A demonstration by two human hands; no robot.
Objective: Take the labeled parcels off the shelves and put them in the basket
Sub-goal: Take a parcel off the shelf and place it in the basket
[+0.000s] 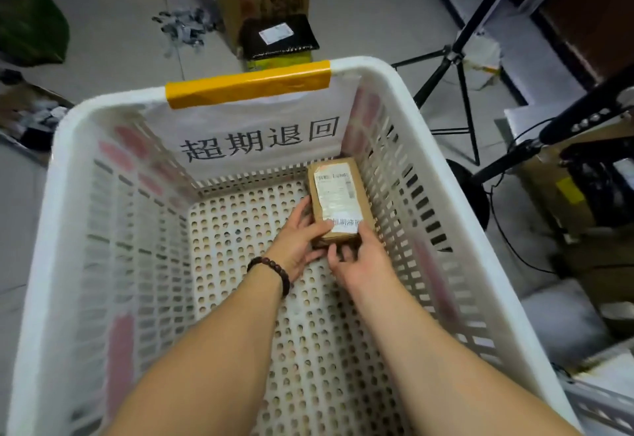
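both hands, left hand and right hand, grasp the near end of the labeled parcel, low at the far right of the white basket, centre-right of frame. placing step; next, probably let go and withdraw.

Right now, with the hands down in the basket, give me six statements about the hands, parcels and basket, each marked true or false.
1. The left hand and right hand both hold the brown parcel inside the basket. True.
2. The brown parcel is against the basket's left wall. False: it is near the far right corner.
3. A bead bracelet is on the left wrist. True.
4. Several other parcels lie in the basket. False: only the brown parcel shows in it.
5. Blue tape wraps the far rim. False: it is yellow tape.
6. A black parcel with a white label is outside the basket, beyond the far rim. True.
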